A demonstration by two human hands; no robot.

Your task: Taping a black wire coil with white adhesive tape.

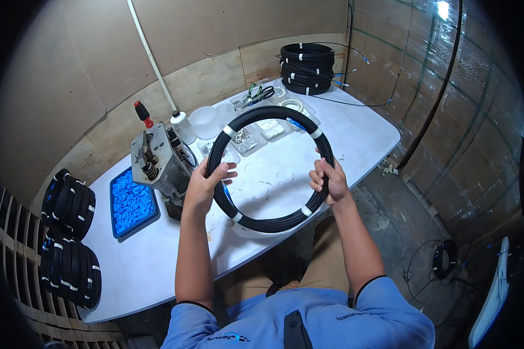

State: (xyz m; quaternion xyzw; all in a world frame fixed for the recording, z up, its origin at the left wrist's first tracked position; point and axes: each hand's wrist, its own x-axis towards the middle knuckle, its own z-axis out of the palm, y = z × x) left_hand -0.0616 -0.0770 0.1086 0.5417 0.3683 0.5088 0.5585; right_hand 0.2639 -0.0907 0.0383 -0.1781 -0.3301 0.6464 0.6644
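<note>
A coil of black cable (262, 225), bound with several white tape bands, is held up over the front of the white table (355, 125). My left hand (206, 181) grips its left side, the thumb and fingers around the bundle. On the opposite side, my right hand (330, 179) is closed round the coil. Blue connector ends show on the coil, one at its upper right (296, 124) and another near my left hand. Through the ring, the tabletop and part of the small clear trays are visible.
Left of the coil stands a metal bench machine (160, 154) beside a blue tray of small blue parts (133, 200). Coil stacks sit at the left edge (70, 270) and far right (307, 70). A bottle (182, 128), tubs and pliers (261, 96) line the back.
</note>
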